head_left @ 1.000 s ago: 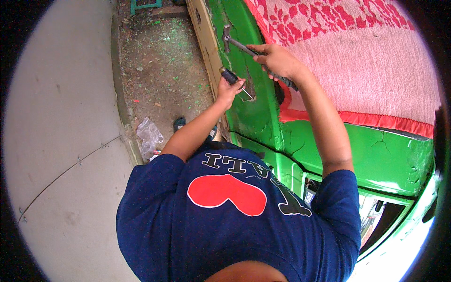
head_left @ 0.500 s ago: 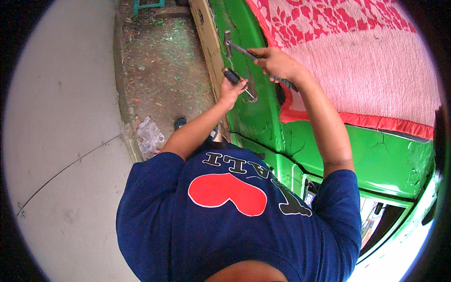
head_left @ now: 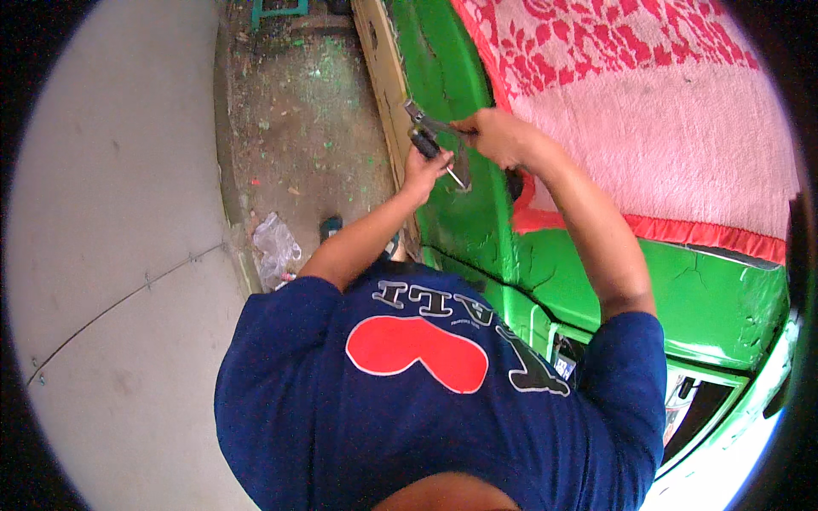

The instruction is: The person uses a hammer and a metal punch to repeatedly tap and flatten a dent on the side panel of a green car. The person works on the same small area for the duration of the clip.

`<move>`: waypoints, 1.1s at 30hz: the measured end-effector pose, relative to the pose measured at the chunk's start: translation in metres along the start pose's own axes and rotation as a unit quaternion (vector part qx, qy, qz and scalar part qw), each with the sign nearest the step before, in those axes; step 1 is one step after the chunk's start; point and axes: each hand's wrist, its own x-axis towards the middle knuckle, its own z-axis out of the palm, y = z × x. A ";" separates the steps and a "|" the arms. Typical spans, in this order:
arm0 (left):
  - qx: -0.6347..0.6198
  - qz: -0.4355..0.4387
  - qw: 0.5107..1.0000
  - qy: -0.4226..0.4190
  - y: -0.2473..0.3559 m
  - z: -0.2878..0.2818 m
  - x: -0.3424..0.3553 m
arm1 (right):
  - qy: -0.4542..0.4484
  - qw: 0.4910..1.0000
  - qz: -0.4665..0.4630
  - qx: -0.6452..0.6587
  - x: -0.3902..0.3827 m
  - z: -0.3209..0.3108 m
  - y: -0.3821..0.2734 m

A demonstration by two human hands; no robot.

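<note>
My left hand (head_left: 423, 174) grips a dark-handled screwdriver (head_left: 424, 141), its thin metal shaft pointing down-right onto a rusty, damaged patch (head_left: 464, 183) in the green vehicle panel (head_left: 449, 221). My right hand (head_left: 501, 136) is closed on a hammer (head_left: 413, 111); its head is at the top of the screwdriver's handle, partly blurred, and whether the two touch I cannot tell for sure. Some of the hammer's grip is hidden by my right hand and wrist.
A red-and-pink patterned cloth (head_left: 648, 145) drapes over the vehicle at right. A tan board (head_left: 383, 81) runs beside the panel. On the dirt strip lie a clear plastic bag (head_left: 275, 247) and a teal frame (head_left: 279, 7). A pale wall or slab (head_left: 111, 213) fills the left.
My right hand has moved downward and slightly right, bringing the hammer head from above down to the screwdriver's handle end. My left hand and screwdriver have shifted slightly down and right in the view.
</note>
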 end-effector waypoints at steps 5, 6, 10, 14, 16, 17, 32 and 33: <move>0.021 0.025 0.999 -0.036 0.008 0.001 0.006 | 0.107 0.964 0.028 0.240 -0.023 -0.037 -0.032; 0.018 0.018 0.999 -0.032 0.007 0.001 0.005 | 0.114 0.961 0.025 0.253 -0.023 -0.036 -0.031; -0.007 0.011 1.000 -0.013 0.006 -0.001 0.006 | 0.117 0.948 0.023 0.294 -0.016 -0.029 -0.026; -0.034 0.031 0.998 -0.032 0.005 -0.003 0.007 | 0.112 0.946 0.023 0.302 -0.017 -0.023 -0.023; -0.025 0.016 0.999 -0.028 0.005 -0.002 0.005 | 0.110 0.946 0.031 0.304 -0.016 -0.021 -0.019; -0.021 0.008 0.999 -0.026 0.004 -0.001 0.005 | 0.109 0.945 0.035 0.305 -0.017 -0.020 -0.017; -0.006 0.003 1.000 -0.013 0.008 0.006 0.004 | 0.089 0.966 0.029 0.242 -0.005 -0.019 -0.026; -0.011 0.007 1.000 -0.008 0.007 0.003 0.004 | 0.103 0.963 0.017 0.248 -0.005 -0.021 -0.032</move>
